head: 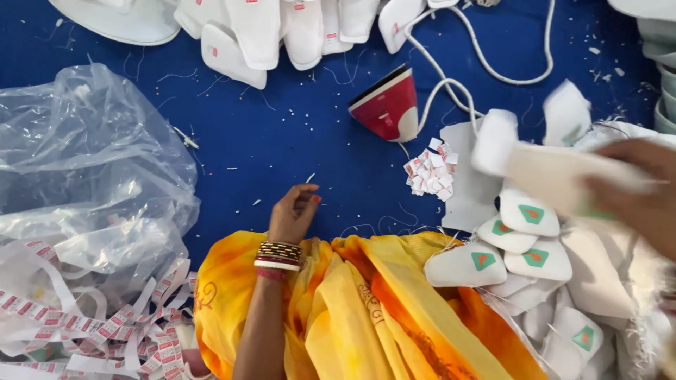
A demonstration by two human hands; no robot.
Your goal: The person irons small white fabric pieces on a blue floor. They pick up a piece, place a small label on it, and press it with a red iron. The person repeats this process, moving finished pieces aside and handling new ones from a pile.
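I'm seeing a white insole [563,179], blurred, being gripped by the right hand [637,193] over the pile of insoles [524,246] at the right. The left hand [294,211] is resting empty on the blue table [267,134], fingers loosely curled, bangles at the wrist. A heap of small labels [431,174] is lying between the hands, a red iron [389,107] just beyond. Clear plastic [84,169] is bunching up far left.

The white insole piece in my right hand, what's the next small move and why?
Probably lay the white insole piece on the white sheet beside the iron: the right hand holds it in the air, blurred, and the left hand rests empty on the blue cloth.
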